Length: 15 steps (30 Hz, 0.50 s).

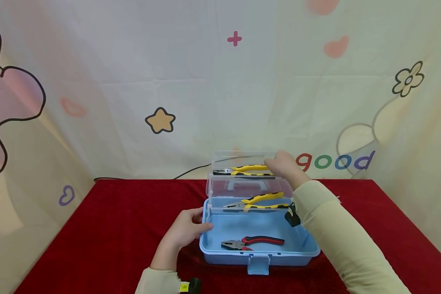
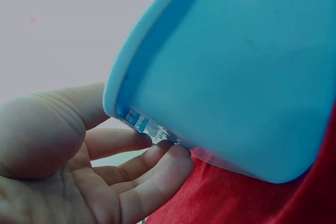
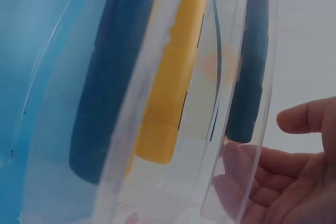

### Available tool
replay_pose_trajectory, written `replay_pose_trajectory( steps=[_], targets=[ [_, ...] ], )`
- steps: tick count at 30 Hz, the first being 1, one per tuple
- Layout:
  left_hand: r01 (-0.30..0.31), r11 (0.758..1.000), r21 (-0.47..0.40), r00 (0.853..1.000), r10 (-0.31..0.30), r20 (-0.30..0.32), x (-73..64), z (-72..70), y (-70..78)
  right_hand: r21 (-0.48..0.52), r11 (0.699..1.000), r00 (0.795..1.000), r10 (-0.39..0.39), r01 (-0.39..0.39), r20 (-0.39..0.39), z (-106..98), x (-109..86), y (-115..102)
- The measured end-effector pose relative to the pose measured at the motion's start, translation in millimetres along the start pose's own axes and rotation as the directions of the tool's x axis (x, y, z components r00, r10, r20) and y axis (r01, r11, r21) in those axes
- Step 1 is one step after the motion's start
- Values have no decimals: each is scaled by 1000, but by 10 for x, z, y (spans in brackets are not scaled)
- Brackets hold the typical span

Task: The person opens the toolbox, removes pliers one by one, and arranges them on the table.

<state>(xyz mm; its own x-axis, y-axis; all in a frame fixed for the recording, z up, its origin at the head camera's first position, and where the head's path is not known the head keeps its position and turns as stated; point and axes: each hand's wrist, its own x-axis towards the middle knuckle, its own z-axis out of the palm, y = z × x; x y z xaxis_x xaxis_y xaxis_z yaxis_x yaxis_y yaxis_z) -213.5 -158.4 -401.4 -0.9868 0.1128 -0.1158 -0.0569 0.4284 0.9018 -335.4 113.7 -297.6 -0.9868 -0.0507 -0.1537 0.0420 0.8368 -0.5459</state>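
A light blue toolbox (image 1: pixel 228 252) stands open, its clear trays raised at the back. My left hand (image 1: pixel 183 228) grips its left wall, thumb over the rim and fingers outside, as the left wrist view also shows. My right hand (image 1: pixel 284 165) is at the right end of the upper clear tray, its thumb apart from the fingers in the right wrist view. Yellow-and-black pliers (image 1: pixel 251 168) lie in that upper tray. Another pair of yellow-and-black pliers (image 1: pixel 262 198) lies in the lower tray. Red-and-black pliers (image 1: pixel 262 240) rest on the toolbox floor.
The toolbox sits on a red cloth (image 1: pixel 132 232). Its front latch (image 1: pixel 258 265) hangs down. A printed curtain (image 1: pixel 191 81) rises behind, with a thin black cable (image 1: pixel 191 170) running before it. A dark wrist camera (image 1: pixel 292 216) on the right sleeve overlaps the toolbox.
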Motion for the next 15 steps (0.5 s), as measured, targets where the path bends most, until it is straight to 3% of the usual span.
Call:
replay_pose_trajectory(
  steps=[7,15],
  targets=[
    [1,1000,-1,1000,-1,-1,-10,3,10,-14,1000,999,28,-27,26,24,25,-11],
    [-4,1000,-3,1000,4,1,-11,9,16,19,1000,1000,23,-23,-20,-9,34,-14]
  ],
)
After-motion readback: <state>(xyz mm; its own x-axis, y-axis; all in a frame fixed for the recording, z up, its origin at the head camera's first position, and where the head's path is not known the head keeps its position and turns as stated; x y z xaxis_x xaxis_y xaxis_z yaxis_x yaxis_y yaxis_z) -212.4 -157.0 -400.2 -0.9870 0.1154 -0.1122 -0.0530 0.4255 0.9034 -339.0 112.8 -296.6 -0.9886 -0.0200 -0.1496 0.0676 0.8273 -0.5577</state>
